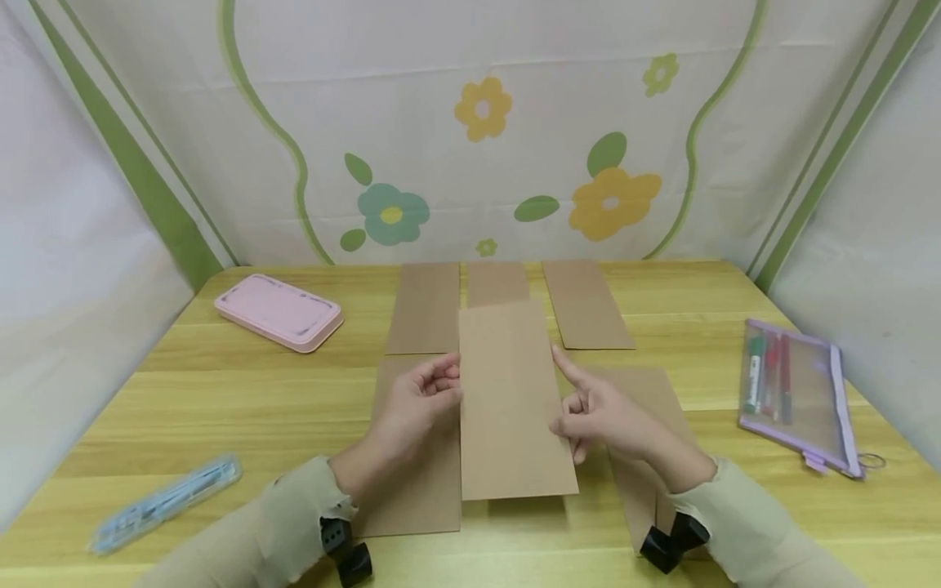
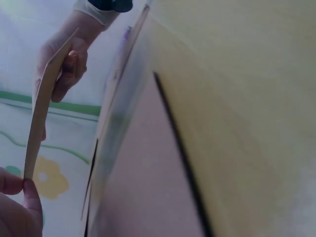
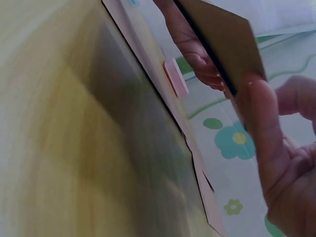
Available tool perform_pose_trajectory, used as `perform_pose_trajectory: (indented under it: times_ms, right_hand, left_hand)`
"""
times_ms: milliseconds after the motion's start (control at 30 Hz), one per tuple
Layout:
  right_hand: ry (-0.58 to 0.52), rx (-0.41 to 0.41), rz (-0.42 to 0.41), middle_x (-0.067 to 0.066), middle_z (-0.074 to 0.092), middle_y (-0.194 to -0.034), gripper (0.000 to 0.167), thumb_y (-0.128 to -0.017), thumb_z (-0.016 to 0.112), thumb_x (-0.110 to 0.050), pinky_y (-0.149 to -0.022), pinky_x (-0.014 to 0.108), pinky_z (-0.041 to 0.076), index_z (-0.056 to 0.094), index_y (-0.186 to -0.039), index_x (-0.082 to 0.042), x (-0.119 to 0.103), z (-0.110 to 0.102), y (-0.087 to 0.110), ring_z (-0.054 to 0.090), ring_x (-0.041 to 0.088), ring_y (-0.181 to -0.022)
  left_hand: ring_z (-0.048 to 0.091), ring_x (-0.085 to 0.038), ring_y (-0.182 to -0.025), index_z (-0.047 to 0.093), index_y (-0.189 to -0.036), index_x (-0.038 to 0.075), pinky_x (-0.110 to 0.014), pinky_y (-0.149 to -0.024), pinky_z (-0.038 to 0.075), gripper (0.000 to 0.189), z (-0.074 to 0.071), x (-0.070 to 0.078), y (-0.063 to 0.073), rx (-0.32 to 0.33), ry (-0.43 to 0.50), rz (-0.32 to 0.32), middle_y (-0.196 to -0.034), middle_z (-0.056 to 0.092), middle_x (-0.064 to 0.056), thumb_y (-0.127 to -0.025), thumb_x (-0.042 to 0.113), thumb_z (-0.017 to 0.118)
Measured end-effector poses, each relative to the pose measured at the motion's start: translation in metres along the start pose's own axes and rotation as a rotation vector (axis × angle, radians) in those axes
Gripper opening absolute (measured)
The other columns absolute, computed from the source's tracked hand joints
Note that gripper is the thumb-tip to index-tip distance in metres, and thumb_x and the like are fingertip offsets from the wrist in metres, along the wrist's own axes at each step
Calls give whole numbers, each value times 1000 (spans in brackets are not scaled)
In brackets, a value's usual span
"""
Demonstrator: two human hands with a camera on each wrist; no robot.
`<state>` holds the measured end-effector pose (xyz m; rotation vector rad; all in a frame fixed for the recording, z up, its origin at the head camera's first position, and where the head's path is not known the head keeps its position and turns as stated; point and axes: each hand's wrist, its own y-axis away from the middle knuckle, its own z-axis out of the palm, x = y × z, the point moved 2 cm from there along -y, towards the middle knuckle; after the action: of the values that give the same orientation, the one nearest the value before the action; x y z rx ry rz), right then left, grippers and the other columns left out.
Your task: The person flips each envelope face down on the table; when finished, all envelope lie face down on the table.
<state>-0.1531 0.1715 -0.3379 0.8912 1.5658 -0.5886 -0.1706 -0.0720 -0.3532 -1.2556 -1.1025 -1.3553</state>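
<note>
A plain brown cardboard rectangle (image 1: 513,408) is held above the table between both hands, its near edge lifted. My left hand (image 1: 413,406) pinches its left edge; in the left wrist view, thumb and fingertip (image 2: 32,195) meet at that edge. On the opposite side, my right hand (image 1: 606,414) grips the right edge, thumb toward the front and index finger stretched along the side. Beneath the left hand lies another cardboard piece (image 1: 419,490). Under the right hand and forearm rests cardboard (image 1: 647,388), partly hidden by the arm.
Along the back lie three cardboard pieces: left (image 1: 424,310), middle (image 1: 497,282), partly covered, and right (image 1: 586,306). A pink case (image 1: 279,310) is at the back left, a clear pen-like package (image 1: 167,502) at the front left. A purple-edged zip pouch (image 1: 809,400) with markers lies right.
</note>
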Motion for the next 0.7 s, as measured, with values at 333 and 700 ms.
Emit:
perform_pose_trajectory:
  times_ms: [333, 700]
  right_hand:
    - [34, -62, 221, 5, 57, -61, 113, -80, 71, -15, -45, 29, 52, -23, -143, -5, 20, 8, 4, 57, 11, -44]
    - [-2, -61, 301, 4, 57, -58, 114, -79, 73, -18, -41, 23, 48, -19, -144, -2, 33, 15, 1, 55, 9, -42]
  left_hand:
    - [54, -11, -79, 49, -125, -12, -13, -64, 46, 52, 3, -13, 6, -170, -250, -65, -100, 55, -15, -75, -10, 60]
    - [48, -13, -76, 49, -123, -16, -19, -61, 43, 56, 6, -18, 0, -189, -424, -128, -88, 54, -8, -69, -10, 62]
